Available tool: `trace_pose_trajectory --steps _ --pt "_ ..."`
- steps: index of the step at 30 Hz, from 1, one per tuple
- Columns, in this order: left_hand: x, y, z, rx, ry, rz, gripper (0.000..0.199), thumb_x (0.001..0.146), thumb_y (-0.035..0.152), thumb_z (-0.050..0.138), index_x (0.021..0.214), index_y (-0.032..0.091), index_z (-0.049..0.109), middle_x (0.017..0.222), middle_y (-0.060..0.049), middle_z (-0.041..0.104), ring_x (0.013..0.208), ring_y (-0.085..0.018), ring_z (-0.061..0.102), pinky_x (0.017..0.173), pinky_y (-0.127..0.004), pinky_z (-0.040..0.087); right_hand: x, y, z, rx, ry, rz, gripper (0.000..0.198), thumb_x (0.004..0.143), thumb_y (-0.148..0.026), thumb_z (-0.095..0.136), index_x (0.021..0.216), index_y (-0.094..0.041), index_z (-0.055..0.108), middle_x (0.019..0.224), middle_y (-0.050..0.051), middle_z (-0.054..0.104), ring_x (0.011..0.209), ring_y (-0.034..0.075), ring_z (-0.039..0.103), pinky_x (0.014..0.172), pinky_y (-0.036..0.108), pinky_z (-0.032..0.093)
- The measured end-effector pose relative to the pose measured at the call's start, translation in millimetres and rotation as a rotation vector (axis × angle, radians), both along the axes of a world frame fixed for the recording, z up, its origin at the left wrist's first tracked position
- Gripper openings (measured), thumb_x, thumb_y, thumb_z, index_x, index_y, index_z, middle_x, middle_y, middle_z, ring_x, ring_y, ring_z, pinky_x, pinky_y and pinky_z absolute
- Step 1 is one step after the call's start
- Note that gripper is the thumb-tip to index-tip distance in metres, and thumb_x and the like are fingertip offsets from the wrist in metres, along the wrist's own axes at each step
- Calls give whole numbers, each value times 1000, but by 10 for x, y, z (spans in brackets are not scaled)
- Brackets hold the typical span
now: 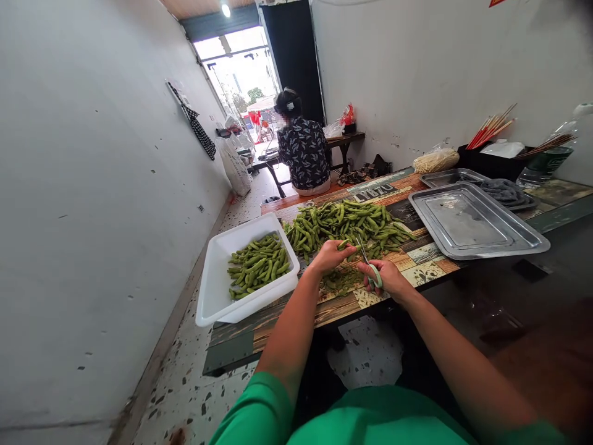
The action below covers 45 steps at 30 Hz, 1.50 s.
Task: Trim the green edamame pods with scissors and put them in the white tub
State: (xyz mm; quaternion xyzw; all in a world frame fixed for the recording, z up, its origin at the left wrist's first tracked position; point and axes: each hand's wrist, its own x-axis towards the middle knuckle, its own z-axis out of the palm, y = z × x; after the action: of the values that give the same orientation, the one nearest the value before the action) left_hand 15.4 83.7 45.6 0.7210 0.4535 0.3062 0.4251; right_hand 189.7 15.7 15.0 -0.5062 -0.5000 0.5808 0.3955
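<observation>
Between its fingers my left hand (330, 256) pinches an edamame pod (353, 248) over the table's near side. My right hand (385, 278) is closed around the pale green handles of a pair of scissors (375, 275), whose blades point up at the pod. Behind both hands spreads a large heap of edamame pods (343, 219). Small green trimmings (340, 281) lie on the table just below my hands. To the left, a white plastic tub (210, 287) holds more green pods (259, 264) and sits at the table's edge.
Metal trays (482, 238) lie on the patterned table (273, 327) at right, one with dark grey items. Beyond them are a black box of skewers (493, 162), a plastic bottle (546, 162) and a bagged bundle (435, 159). Another person (303, 151) sits ahead, back turned.
</observation>
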Motion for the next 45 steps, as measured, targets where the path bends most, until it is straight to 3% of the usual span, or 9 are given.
trace_pose_trajectory --steps 6,11,14,19,26,37,41,45 --pt "3 0 -19 -196 -72 -22 47 66 59 68 70 13 61 45 7 34 41 -4 26 43 -22 17 -17 0 -26 42 -46 -59 44 65 -54 74 56 -18 51 40 -4 52 31 8 46 30 18 30" --pt "25 15 -1 -365 -477 62 45 60 53 76 71 15 54 47 9 32 38 -2 23 41 -21 11 -27 4 -16 -4 7 -61 42 64 -56 73 64 -18 54 44 -4 54 32 9 46 28 18 28" --pt "43 25 18 -381 -618 159 41 62 46 77 71 14 53 54 5 47 40 -2 30 40 -19 11 -29 5 0 -15 30 -28 41 66 -55 73 72 -17 57 51 -3 58 39 10 52 29 17 32" --pt "86 30 -9 -430 -619 155 30 65 33 73 81 11 59 72 -5 65 42 -2 39 39 -17 15 -30 3 7 2 21 0 42 68 -56 71 72 -16 58 52 -2 58 40 10 54 29 16 33" --pt "113 -2 -18 -416 -561 52 22 69 29 70 76 10 60 71 -7 68 41 -2 42 40 -17 26 -24 -17 33 -25 -10 -20 42 71 -57 69 70 -17 56 54 -2 58 36 8 50 29 18 32" --pt "98 -28 -8 -378 -525 46 24 67 30 70 74 11 57 68 -7 68 38 -3 42 38 -18 22 -10 -12 25 3 -31 -38 42 69 -57 69 66 -17 56 45 -3 55 34 9 47 28 17 27" --pt "80 -2 66 -364 -606 155 18 69 27 64 73 14 51 69 -7 67 39 -5 46 38 -18 20 -17 -9 0 10 8 -83 43 64 -55 74 61 -18 53 38 -5 49 30 7 43 28 17 26" --pt "21 87 87 -366 -754 420 7 74 20 52 75 14 48 73 -8 67 57 -11 61 45 -18 34 -28 -6 -18 -13 51 -81 43 63 -55 75 69 -17 57 44 -4 54 32 8 45 27 16 26"
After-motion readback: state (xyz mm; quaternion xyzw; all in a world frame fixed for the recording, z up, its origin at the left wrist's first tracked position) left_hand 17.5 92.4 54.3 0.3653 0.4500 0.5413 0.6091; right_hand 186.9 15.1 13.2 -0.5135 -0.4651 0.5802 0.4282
